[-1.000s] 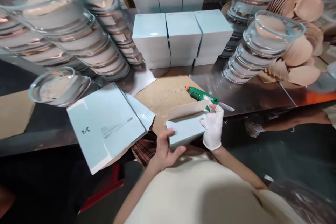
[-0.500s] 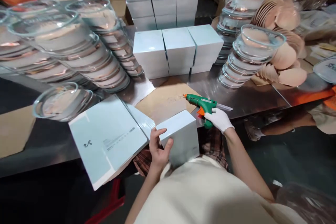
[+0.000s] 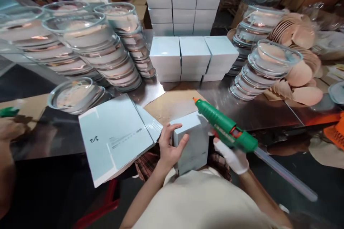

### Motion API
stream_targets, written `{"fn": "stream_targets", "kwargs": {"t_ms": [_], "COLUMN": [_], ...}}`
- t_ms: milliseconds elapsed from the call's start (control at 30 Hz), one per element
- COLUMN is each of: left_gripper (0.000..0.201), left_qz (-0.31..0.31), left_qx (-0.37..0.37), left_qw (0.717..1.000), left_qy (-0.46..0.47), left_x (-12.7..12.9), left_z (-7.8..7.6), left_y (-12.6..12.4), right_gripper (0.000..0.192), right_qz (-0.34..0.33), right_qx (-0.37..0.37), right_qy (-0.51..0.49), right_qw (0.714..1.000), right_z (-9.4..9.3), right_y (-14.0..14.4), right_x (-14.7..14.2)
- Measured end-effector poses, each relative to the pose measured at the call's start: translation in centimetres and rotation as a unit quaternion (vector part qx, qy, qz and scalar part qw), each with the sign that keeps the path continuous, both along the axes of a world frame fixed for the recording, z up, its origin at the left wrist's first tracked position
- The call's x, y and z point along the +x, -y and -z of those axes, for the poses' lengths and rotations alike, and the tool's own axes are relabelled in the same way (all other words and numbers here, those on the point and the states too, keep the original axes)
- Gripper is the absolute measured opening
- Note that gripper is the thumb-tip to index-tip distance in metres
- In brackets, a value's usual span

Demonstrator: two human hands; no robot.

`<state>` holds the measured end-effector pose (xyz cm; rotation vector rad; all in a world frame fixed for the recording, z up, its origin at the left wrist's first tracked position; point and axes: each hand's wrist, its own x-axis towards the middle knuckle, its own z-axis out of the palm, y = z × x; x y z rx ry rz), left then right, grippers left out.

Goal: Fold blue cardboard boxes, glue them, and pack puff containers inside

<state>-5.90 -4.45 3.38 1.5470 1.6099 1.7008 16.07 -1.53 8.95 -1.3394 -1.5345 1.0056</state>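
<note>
My bare left hand (image 3: 168, 146) grips the left side of a pale blue box (image 3: 192, 143) that stands in my lap against the table edge. My right hand (image 3: 233, 156), in a white glove, holds a green glue gun (image 3: 224, 126) by its handle. The gun's orange nozzle points up and to the left, just above the box's far top corner. A clear glue stick (image 3: 285, 174) sticks out of the gun's back toward the lower right.
Flat blue box blanks (image 3: 115, 137) lie left of my hand. A brown cardboard sheet (image 3: 172, 105) covers the steel table (image 3: 258, 111). Behind stand three closed blue boxes (image 3: 193, 55), stacked glass bowls (image 3: 88, 46) on both sides, and tan discs (image 3: 303, 73). Another person's hand (image 3: 9, 128) shows at left.
My right hand took the glue gun off the table and lifted it over the box. The box turned upright in my left hand. The camera tilted slightly.
</note>
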Motion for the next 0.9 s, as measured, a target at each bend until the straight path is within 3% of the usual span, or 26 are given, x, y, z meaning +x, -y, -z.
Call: {"fn": "stream_targets", "kwargs": {"t_ms": [233, 433, 533, 667, 767, 900], "left_gripper": [0.028, 0.028, 0.027, 0.028, 0.031, 0.033], "left_qz": [-0.004, -0.008, -0.016, -0.012, -0.013, -0.015], "left_qx": [0.042, 0.027, 0.02, -0.007, -0.003, 0.013], "left_qw": [0.998, 0.999, 0.999, 1.0, 0.999, 0.998], "left_qy": [-0.052, -0.039, -0.022, 0.016, 0.042, 0.062], "left_x": [0.4, -0.1, -0.5, -1.1, -1.4, -1.8], "left_z": [-0.1, 0.5, 0.8, 1.0, 0.9, 0.8], "left_y": [0.2, 0.7, 0.9, 1.0, 0.9, 1.0], "right_gripper": [0.023, 0.023, 0.028, 0.043, 0.047, 0.049], "right_qz": [-0.085, -0.04, 0.016, 0.121, 0.083, 0.062], "right_qx": [0.16, 0.162, 0.09, -0.115, -0.236, -0.265], "right_qy": [0.166, 0.14, 0.105, -0.003, -0.05, 0.006], "right_qw": [0.969, 0.976, 0.99, 0.986, 0.967, 0.962], "right_z": [0.0, 1.7, 2.8, 3.7, 4.3, 4.0], "right_y": [0.2, -0.6, -1.6, -4.3, -7.0, -9.4], "right_x": [-2.6, -1.0, 1.2, 1.5, 0.2, 0.4]}}
